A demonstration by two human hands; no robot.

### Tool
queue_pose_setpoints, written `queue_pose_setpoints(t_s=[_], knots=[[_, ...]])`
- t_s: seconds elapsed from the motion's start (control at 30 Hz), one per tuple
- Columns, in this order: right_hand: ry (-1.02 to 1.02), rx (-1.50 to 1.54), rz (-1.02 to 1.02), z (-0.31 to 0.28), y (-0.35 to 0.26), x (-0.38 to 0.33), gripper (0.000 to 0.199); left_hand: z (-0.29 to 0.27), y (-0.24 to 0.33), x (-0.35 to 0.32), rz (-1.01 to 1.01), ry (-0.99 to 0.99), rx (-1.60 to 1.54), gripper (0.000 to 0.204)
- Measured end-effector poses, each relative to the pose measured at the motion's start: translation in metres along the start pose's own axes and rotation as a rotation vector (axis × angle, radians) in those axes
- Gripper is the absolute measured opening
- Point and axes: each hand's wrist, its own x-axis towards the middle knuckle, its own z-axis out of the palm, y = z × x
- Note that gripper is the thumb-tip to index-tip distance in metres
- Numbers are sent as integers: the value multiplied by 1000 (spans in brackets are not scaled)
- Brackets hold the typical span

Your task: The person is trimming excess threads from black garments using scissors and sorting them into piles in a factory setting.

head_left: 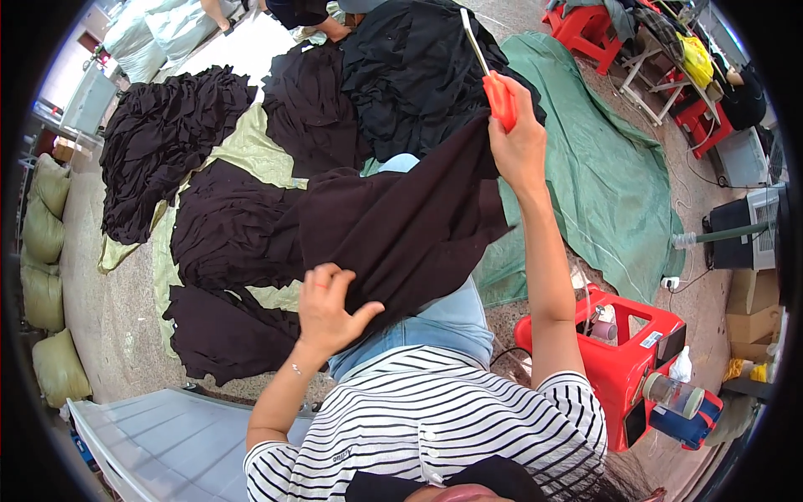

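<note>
My right hand is raised and closed round the red handle of a tool with a long, thin metal blade pointing up and away; its exact kind is unclear. The upper edge of a dark brown cloth piece also meets this hand, and the cloth hangs across my lap. My left hand lies against the cloth's near left side, thumb spread from the other fingers, which look loosely bent. Further dark brown cloth heaps lie just beyond on the left, with a black cloth heap at the far middle.
A green tarp covers the floor on the right. Beside me stands a red plastic stool with a clear jar next to it. Stuffed sacks line the left edge. Another person's hand shows at the top.
</note>
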Motion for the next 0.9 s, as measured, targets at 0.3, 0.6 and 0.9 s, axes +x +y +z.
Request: queue_pose_setpoints(t_s=[0.3, 0.6, 0.9], knots=[[6, -45, 34, -6, -9, -13, 57, 18, -21, -63, -466, 264, -543, 13], [146, -173, -138, -39, -34, 1, 60, -101, 10, -14, -198, 312, -459, 27], [-258, -101, -94, 34, -5, -18, 64, 6, -99, -12, -377, 109, 24, 47]])
